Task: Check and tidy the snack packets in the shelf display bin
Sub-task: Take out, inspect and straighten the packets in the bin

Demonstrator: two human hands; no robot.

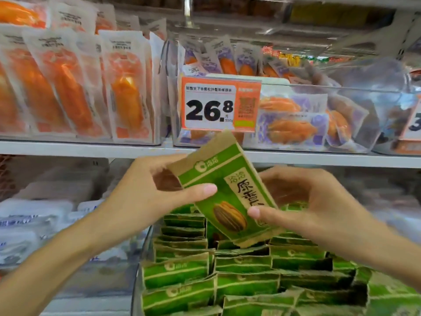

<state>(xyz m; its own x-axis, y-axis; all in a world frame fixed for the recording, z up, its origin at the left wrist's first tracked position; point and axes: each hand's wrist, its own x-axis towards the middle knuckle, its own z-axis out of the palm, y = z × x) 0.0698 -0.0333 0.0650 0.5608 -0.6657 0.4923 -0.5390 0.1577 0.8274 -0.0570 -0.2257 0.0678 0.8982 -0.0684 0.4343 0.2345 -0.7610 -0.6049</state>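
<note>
While both thumbs pinch it, the left hand [157, 190] and right hand [303, 201] hold a flat kraft-paper sunflower seed packet [224, 188], green-banded. The price tag [219, 103] reads 26.8

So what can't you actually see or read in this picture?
Head view only:
- Packet: its back faces away; thumbs of the left hand and right hand cover parts of the front.
- Price tag: small print blurred.
- Bin: lower part cut off by the bottom edge.
- Top shelf: blurred.
</note>
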